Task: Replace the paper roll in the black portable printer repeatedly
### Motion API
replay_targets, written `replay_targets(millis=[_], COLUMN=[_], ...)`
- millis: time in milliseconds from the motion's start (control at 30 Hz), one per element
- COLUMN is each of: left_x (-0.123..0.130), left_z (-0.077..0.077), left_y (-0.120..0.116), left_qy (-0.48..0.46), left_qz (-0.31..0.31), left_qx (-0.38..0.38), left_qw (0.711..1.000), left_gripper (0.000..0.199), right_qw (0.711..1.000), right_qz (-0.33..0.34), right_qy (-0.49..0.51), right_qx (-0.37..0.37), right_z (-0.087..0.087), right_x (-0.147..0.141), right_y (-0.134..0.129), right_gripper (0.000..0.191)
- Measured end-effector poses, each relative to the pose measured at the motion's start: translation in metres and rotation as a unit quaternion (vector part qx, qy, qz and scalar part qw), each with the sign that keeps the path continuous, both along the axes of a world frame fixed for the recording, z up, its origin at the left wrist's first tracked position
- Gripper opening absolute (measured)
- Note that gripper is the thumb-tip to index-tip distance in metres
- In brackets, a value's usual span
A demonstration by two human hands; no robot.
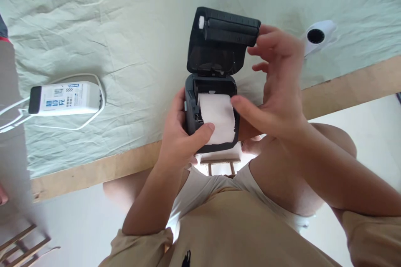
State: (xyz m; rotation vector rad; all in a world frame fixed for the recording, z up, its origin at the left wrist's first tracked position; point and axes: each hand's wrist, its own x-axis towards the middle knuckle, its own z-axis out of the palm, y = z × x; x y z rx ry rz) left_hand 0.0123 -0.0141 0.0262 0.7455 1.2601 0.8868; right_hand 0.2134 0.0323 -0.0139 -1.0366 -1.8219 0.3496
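Note:
A small black thermal printer (pixel 191 104) is held above the table's near edge with its lid (pixel 216 56) swung up and back. Inside lies a white paper roll (pixel 217 117), its loose end torn unevenly. My left hand (pixel 180 137) is wrapped round the printer's left side, thumb pressed on the paper. At the right, my right hand (pixel 278 79) has its fingers spread: the index fingertip is by the lid's corner, and the thumb tip is at the right edge of the roll. Whether those fingertips press on anything is hard to tell.
A wrinkled pale green cloth (pixel 140 29) covers the table, whose bare wooden edge (pixel 97 171) runs along the front. On the left lies a white power strip (pixel 69 98) with its cord looped round it. A white device with a black round face (pixel 316 35) stands at right.

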Motion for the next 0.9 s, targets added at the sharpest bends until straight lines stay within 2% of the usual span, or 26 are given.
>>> replay_targets(millis=[67, 167, 333, 500, 600, 767, 900], left_x=[0.0, -0.001, -0.003, -0.003, -0.006, -0.013, -0.017], left_z=[0.001, -0.001, -0.008, -0.009, -0.015, -0.028, -0.033], left_y=[0.001, 0.003, 0.006, 0.005, 0.006, 0.009, 0.008], left_qy=[0.016, 0.021, 0.001, -0.002, 0.01, 0.028, 0.041], left_qz=[0.013, 0.013, 0.017, 0.018, 0.012, -0.035, -0.044], left_qx=[0.005, 0.006, 0.013, 0.016, 0.031, 0.069, 0.091], left_qw=[1.0, 1.0, 1.0, 1.0, 0.999, 0.997, 0.994], left_gripper=[0.095, 0.092, 0.091, 0.089, 0.088, 0.095, 0.096], right_qw=[1.0, 0.999, 0.999, 0.998, 0.998, 0.999, 0.997], right_qz=[0.013, 0.016, 0.034, 0.047, 0.05, 0.045, 0.064], right_qy=[-0.023, -0.035, -0.037, -0.029, -0.042, -0.003, 0.051], right_qx=[0.009, 0.038, -0.016, 0.0, 0.009, 0.027, -0.006], right_z=[0.0, -0.002, -0.008, -0.013, -0.015, -0.017, -0.017], right_x=[-0.005, -0.01, -0.006, -0.005, -0.008, -0.005, 0.003], right_y=[-0.005, -0.015, -0.02, -0.021, -0.022, -0.014, 0.001], right_gripper=[0.069, 0.069, 0.067, 0.07, 0.073, 0.067, 0.067])
